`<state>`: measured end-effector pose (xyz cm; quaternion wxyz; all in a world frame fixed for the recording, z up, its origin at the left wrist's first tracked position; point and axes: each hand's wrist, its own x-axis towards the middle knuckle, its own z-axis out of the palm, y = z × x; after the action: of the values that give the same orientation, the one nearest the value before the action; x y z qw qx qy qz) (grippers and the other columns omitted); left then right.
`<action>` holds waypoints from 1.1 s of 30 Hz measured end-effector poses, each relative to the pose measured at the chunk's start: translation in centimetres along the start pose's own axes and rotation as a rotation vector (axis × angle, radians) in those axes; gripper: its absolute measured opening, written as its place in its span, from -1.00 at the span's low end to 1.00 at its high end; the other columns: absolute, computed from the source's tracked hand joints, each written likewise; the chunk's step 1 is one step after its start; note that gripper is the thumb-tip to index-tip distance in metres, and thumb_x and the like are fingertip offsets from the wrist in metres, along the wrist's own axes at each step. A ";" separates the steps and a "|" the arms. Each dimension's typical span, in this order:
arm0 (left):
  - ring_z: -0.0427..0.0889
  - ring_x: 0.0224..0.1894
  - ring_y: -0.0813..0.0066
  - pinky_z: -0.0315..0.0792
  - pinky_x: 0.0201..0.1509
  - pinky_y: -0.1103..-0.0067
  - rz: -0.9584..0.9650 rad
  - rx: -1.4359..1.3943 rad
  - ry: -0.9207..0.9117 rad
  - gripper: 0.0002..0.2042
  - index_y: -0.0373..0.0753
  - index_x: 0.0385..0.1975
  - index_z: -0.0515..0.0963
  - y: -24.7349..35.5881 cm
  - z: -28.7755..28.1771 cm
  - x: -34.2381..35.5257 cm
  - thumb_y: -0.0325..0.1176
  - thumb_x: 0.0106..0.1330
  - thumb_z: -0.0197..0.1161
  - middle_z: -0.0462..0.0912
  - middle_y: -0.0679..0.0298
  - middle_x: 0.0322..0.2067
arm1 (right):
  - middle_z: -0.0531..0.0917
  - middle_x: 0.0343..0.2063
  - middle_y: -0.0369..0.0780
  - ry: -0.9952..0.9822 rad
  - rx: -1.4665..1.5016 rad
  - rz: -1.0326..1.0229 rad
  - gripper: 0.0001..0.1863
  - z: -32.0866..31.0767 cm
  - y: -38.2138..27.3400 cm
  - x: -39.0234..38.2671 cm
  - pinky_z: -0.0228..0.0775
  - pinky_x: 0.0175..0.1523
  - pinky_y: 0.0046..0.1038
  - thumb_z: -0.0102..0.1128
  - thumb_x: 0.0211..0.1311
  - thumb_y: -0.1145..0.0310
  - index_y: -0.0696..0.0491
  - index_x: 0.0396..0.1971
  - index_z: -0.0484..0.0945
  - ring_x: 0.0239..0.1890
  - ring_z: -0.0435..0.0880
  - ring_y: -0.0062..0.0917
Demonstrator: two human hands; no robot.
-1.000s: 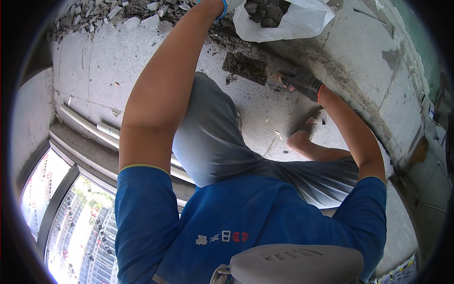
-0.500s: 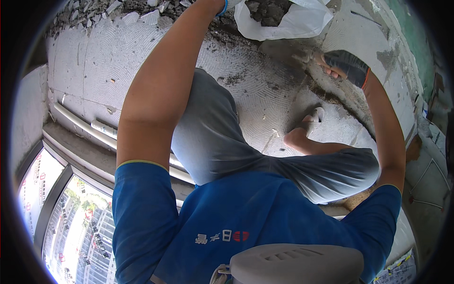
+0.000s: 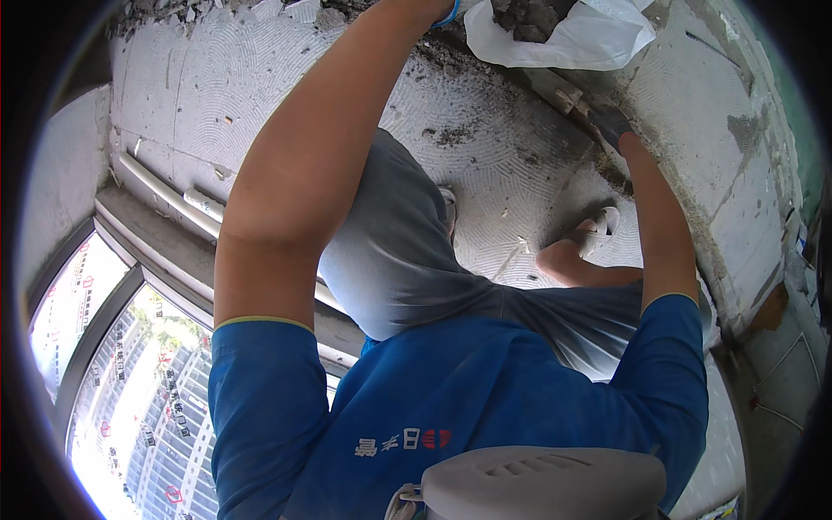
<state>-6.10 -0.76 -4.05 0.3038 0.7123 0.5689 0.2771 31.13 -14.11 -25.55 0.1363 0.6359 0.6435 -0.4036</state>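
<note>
My right hand (image 3: 609,124), in a dark grey glove, closes round the handle of a flat-bladed tool, apparently a trowel (image 3: 565,95). The blade lies low against the floor beside the white sack (image 3: 563,48); its exact shape is hard to make out. Dark grey rubble (image 3: 530,19) shows in the sack's open mouth. Only the wrist and blue cuff of my left hand (image 3: 446,15) show at the top edge, left of the sack. Its fingers are out of sight.
Broken rubble (image 3: 186,16) lies along the far left. Crumbs of dirt (image 3: 455,134) dot the grooved grey floor (image 3: 286,113). White pipes (image 3: 169,192) lie by the window (image 3: 130,347) at left. My sandalled foot (image 3: 598,232) stands near the right-hand dirt strip.
My right hand has swung inward and away from me, and the tool now shows near the sack. The whole view has shifted, so the sack appears further right.
</note>
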 end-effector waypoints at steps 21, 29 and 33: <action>0.51 -0.36 0.48 0.41 -0.22 0.61 -0.150 -0.156 0.052 -0.73 -0.35 -0.21 0.51 0.0 1.0 0.5 -0.61 0.05 0.06 0.58 0.23 -0.42 | 0.37 0.17 -0.15 0.096 -0.007 -0.327 -0.38 3.8 -16.5 13.9 0.13 0.25 -0.31 -0.07 0.21 -0.14 -0.04 0.15 0.35 0.21 0.31 -0.31; 0.51 -0.37 0.50 0.41 -0.27 0.61 -0.223 -0.382 -0.044 -0.75 -0.34 -0.21 0.52 -1.3 0.0 1.4 -0.57 0.07 0.12 0.58 0.26 -0.42 | 0.39 0.16 -0.14 0.104 -0.124 -0.340 -0.34 3.2 -15.2 7.1 0.15 0.24 -0.33 -0.07 0.20 -0.19 -0.03 0.15 0.35 0.20 0.33 -0.31; 0.52 -0.38 0.48 0.42 -0.28 0.59 -0.264 -0.219 -0.039 -0.75 -0.31 -0.22 0.53 0.9 0.8 1.2 -0.54 0.07 0.13 0.58 0.26 -0.45 | 0.59 -0.11 -0.18 0.012 0.028 -0.265 -0.42 2.5 -14.6 1.4 0.35 0.01 -0.39 0.08 0.19 -0.07 0.04 0.08 0.43 -0.08 0.53 -0.41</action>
<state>-4.64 0.18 -3.83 0.4245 0.5991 0.6179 0.2812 16.50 -12.87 -23.00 0.0691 0.5497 0.7170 -0.4231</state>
